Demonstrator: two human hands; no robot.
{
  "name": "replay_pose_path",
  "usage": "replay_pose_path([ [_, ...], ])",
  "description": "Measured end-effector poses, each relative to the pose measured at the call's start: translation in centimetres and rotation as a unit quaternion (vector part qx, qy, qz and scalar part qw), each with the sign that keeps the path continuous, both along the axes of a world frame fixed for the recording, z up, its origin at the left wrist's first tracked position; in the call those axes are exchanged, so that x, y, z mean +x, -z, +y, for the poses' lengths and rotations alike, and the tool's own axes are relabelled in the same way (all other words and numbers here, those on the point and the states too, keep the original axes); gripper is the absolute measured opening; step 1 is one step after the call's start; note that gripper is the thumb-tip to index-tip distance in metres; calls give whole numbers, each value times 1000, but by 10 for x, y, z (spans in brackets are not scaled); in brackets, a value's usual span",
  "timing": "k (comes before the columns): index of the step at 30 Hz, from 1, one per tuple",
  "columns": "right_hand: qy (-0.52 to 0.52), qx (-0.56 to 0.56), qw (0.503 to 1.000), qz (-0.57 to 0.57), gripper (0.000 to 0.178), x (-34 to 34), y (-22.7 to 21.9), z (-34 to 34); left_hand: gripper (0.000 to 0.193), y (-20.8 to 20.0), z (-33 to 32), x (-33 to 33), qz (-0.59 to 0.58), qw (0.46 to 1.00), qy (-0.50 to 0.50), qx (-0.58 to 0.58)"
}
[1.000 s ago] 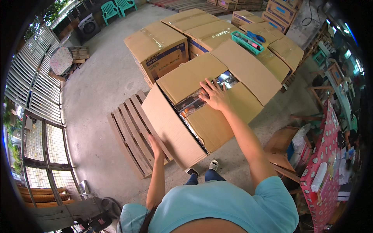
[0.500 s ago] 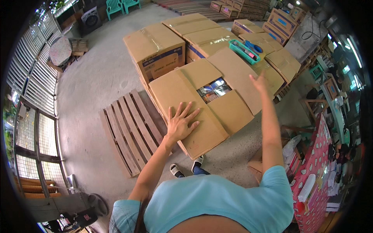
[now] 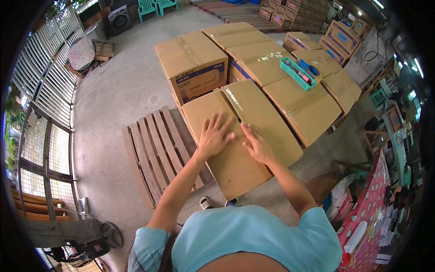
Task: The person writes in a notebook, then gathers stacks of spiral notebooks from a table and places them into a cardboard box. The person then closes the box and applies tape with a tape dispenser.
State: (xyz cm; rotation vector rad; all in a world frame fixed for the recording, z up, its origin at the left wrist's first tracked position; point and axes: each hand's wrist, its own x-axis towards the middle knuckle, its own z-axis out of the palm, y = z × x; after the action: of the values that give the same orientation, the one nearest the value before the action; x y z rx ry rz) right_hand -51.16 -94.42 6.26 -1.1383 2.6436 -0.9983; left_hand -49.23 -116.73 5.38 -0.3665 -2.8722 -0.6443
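Directly in front of me is a brown cardboard carton (image 3: 238, 174) with its two long top flaps folded down, meeting along a seam. My left hand (image 3: 216, 137) lies on the left flap, fingers spread. Close beside it, my right hand (image 3: 258, 146) rests at the seam and on the right flap (image 3: 265, 113), its fingers stretched out and slightly blurred. Neither hand grips anything. The carton's contents are hidden under the flaps.
Taped cartons (image 3: 192, 52) adjoin this one at the back and right. On them sit a green plastic basket (image 3: 286, 72) of small items and a blue tool (image 3: 309, 69). A wooden pallet (image 3: 156, 154) lies on the floor at left; a red patterned cloth (image 3: 362, 213) hangs at right.
The right flap has swung down over the inner flaps, covering the gap that showed the contents. My right hand has come left and down onto the carton top; my left hand stays on the left flap.
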Motion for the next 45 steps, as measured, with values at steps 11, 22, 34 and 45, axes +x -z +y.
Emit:
replay_pose_path([
  [11, 279, 52, 954, 98, 78, -62, 4, -1, 62, 8, 3, -181, -64, 956, -283, 49],
  [22, 107, 12, 988, 113, 56, -273, 58, -65, 50, 12, 6, -174, -11, 961, -272, 43],
  [34, 79, -135, 988, 19, 107, -232, 36, 23, 99, -14, 27, -47, -32, 949, -313, -16],
  [45, 61, -205, 895, -390, 109, -141, -3, 80, 86, 2, 18, 14, -58, 948, -310, 35],
])
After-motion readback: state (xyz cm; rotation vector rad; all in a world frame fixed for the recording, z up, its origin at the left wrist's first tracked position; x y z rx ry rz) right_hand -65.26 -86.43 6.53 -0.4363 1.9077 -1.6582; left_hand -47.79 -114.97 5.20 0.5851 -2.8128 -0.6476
